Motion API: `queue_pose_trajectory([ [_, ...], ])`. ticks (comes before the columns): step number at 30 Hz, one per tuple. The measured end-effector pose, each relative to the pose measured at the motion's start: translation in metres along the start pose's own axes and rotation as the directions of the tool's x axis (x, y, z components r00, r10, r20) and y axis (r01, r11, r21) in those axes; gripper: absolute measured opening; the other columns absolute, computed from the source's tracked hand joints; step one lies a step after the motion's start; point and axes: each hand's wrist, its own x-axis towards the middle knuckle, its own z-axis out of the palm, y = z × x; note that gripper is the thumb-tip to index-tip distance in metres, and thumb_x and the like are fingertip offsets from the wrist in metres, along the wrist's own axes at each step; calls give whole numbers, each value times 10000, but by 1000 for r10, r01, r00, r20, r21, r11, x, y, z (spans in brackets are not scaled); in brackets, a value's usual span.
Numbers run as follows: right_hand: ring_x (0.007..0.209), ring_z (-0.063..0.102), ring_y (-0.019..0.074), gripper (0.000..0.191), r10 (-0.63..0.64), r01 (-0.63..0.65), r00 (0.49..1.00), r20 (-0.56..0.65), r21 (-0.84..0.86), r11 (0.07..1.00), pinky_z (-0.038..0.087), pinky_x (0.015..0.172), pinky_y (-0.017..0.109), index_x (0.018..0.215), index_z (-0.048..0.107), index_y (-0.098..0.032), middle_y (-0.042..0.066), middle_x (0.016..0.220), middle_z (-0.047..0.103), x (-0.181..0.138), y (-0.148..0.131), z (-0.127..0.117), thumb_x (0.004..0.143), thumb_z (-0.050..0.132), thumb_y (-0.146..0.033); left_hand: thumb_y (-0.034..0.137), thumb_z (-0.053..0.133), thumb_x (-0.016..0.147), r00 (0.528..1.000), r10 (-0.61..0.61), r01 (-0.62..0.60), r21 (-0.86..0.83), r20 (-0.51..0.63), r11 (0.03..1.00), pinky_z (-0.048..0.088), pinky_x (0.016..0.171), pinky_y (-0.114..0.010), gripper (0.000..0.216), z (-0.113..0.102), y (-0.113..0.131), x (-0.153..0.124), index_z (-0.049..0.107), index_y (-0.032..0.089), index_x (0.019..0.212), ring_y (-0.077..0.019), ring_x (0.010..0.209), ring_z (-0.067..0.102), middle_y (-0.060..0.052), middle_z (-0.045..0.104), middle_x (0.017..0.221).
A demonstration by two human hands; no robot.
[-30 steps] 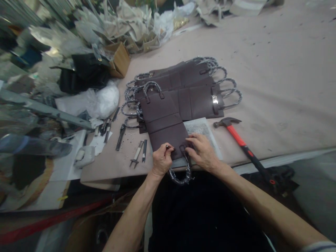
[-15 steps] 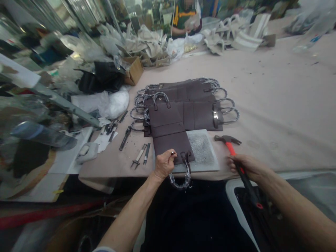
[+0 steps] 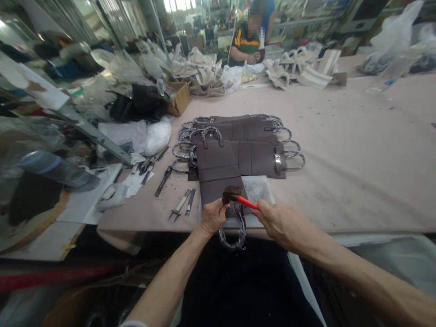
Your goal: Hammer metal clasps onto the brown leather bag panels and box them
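Observation:
My left hand (image 3: 213,216) is closed in a pinch on a small metal punch held upright on the near end of a dark brown leather bag panel (image 3: 218,175). My right hand (image 3: 277,221) grips the red handle of a hammer (image 3: 238,197), whose blurred head hovers right above the punch. The panel's plastic-wrapped handle (image 3: 233,234) hangs over the table edge between my hands. Under the panel's near end lies a grey slab (image 3: 260,190).
Several more brown panels with wrapped handles (image 3: 254,143) are stacked behind. Small hand tools (image 3: 182,204) lie left of the panel. Clutter, a cardboard box (image 3: 179,97) and plastic bags fill the left side. Another person (image 3: 247,41) sits at the table's far end.
My right hand left the panel, took the hammer from the table at the right and swung it over the punch. The left hand stayed put. The camera tilted up.

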Motion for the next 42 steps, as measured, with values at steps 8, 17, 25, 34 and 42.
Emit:
queue_pose_trajectory([
  [8, 445, 402, 149, 356, 8, 60, 902, -431, 144, 988, 260, 477, 305, 801, 484, -246, 6, 562, 487, -1, -19, -10, 1040, 321, -453, 294, 549, 960, 999, -28, 29, -33, 22, 999, 580, 740, -281, 184, -1, 0, 1, 714, 234, 907, -190, 739, 737, -58, 766, 809],
  [17, 533, 471, 151, 363, 336, -357, 933, 131, 210, 910, 318, 540, 282, 732, 482, -228, 7, 593, 523, -8, 60, 17, 986, 388, -469, 294, 535, 976, 999, -19, 20, -36, 45, 999, 597, 765, -295, 186, -3, 3, 1, 704, 237, 925, -196, 787, 750, -58, 772, 845],
  [25, 533, 526, 212, 309, 669, -664, 742, -31, 94, 741, 377, 534, 335, 685, 511, -234, 56, 592, 534, -30, 165, 57, 943, 477, -401, 290, 532, 987, 999, -2, 2, -12, 33, 1000, 603, 726, -304, 174, -4, 7, 2, 693, 233, 952, -201, 766, 752, -60, 772, 848],
  [34, 1172, 574, 342, 386, -17, 34, 942, -335, 45, 998, 483, 1007, 510, 1265, 610, -137, 201, 1306, 597, 21, 71, 116, 975, 532, -379, 305, 532, 975, 996, -58, 61, -53, 70, 997, 612, 795, -355, 196, -4, 14, 2, 717, 240, 977, -227, 836, 753, -82, 780, 899],
  [42, 1363, 410, 362, 487, -28, 29, 984, -174, 6, 1000, 264, 1213, 574, 1383, 605, -170, 156, 1442, 535, 26, 29, 143, 927, 643, -338, 549, 448, 955, 716, -642, 440, -535, -276, 721, 571, 661, -305, 414, -40, -2, 54, 595, 179, 843, -168, 601, 685, -18, 657, 645],
])
